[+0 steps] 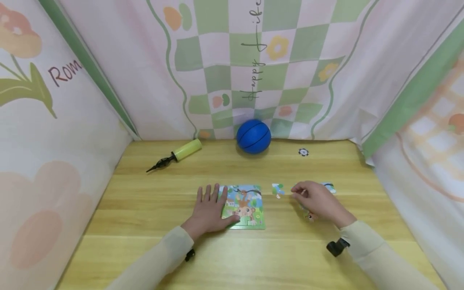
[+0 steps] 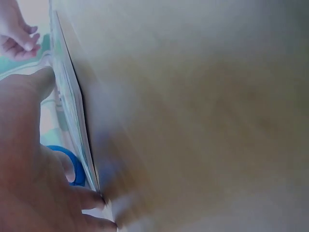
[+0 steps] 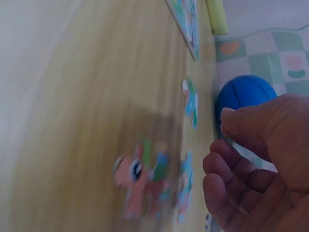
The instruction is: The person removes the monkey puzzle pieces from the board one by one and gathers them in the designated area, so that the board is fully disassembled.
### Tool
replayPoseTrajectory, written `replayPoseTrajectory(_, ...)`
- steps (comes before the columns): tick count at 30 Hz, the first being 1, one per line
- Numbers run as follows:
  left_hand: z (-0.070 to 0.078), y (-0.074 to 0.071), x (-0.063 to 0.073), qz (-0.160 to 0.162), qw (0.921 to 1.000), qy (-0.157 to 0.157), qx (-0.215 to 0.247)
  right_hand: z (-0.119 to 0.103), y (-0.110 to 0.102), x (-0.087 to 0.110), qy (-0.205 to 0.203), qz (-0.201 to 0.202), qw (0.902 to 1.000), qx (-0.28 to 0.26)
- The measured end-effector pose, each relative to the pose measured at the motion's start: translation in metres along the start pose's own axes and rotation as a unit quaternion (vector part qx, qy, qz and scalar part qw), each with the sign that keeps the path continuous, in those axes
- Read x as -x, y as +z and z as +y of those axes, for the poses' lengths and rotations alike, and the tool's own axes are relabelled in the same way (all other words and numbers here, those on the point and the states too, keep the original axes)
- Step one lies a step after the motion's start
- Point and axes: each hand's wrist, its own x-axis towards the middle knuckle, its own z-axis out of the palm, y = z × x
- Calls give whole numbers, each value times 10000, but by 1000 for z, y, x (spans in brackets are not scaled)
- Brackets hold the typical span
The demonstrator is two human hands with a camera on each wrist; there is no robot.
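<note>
A square jigsaw puzzle [image 1: 248, 201] with a monkey picture lies on the wooden table. My left hand [image 1: 208, 211] rests across its left side, fingers spread, thumb on the lower part. To the right of the puzzle lies a loose jigsaw piece [image 1: 278, 190] in blue, green and white. My right hand [image 1: 319, 199] is over the table just right of that piece. In the right wrist view its fingers [image 3: 219, 193] bend loosely, with a gap to the thumb and nothing held. Below it sits a piece with a printed eye [image 3: 135, 176]; another piece [image 1: 330, 187] is partly hidden behind the hand.
A blue ball [image 1: 253, 136] sits at the back against the curtain [image 1: 217, 60]. Left of it lies a yellow-green hand pump [image 1: 186, 150] with a black nozzle end. A small black-and-white disc [image 1: 303, 152] lies at the back right. Cloth walls stand on both sides.
</note>
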Motion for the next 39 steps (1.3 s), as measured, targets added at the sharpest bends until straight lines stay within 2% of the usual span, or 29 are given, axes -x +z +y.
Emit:
replayPoseTrajectory(6, -9, -2, 3, 35, 9997, 129, 186, -33, 13, -30, -363, -320, 9988, -39)
replayPoseTrajectory(12, -18, 3, 5, -83, 9999, 119, -55, -68, 29, -63, -784, -702, 9944, 20)
replayPoseTrajectory(16, -18, 4, 3, -37, 9997, 231, -91, -84, 49, -75, -1212, -1034, 9871, 156)
replayPoseTrajectory(21, -16, -1, 4, -101, 9993, 302, -174, -98, 81, -76, -1799, -1380, 9726, 507)
replayPoseTrajectory(25, -17, -5, 9, -176, 9992, 284, -221, -106, 97, -72, -2051, -1238, 9690, 606)
replayPoseTrajectory(29, -17, -10, 11, -179, 9992, 312, -172, -112, 103, -68, -2067, -1102, 9703, 599)
replayPoseTrajectory(39, -17, -12, 6, -286, 9987, 408, -77, -110, 105, -70, -1698, -1158, 9785, 147)
